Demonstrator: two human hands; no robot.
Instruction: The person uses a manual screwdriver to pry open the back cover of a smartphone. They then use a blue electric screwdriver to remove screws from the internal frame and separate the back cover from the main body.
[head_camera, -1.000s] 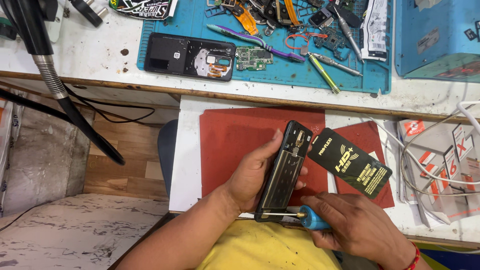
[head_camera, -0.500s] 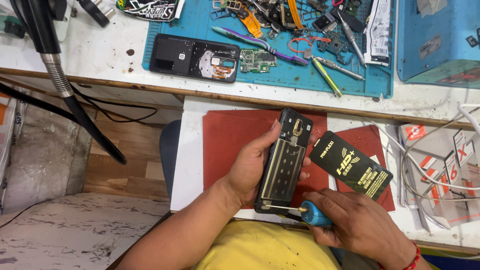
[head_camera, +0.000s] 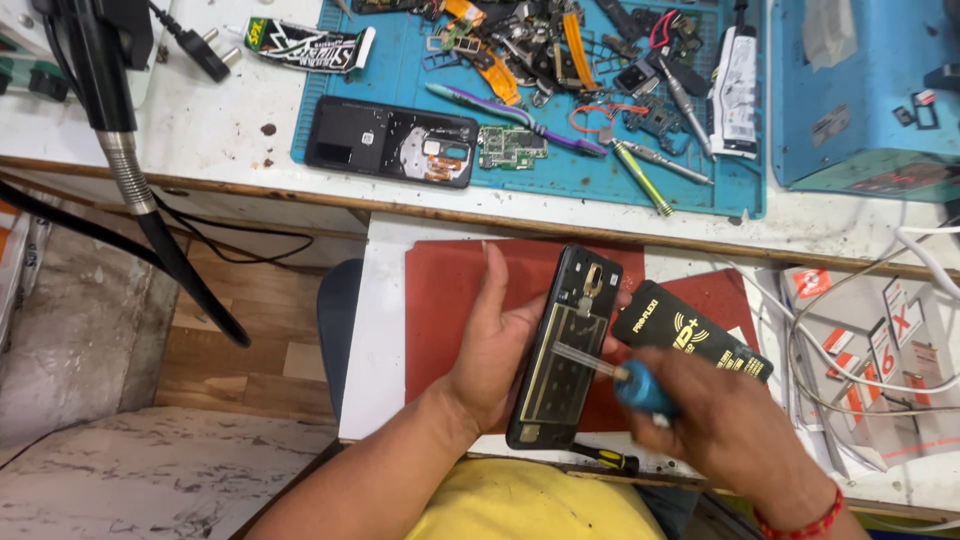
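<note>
Right now my left hand (head_camera: 495, 345) cradles the opened phone (head_camera: 563, 350) from its left side over the red mat (head_camera: 445, 300), fingers curled on its edge. My right hand (head_camera: 715, 425) is pinched around a blue-handled screwdriver (head_camera: 615, 375), tip on the phone's middle, beside a black packet (head_camera: 690, 340).

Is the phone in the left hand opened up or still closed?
Opened: the phone in the left hand shows bare internals, back cover off. The right hand holds a screwdriver on it.
</note>
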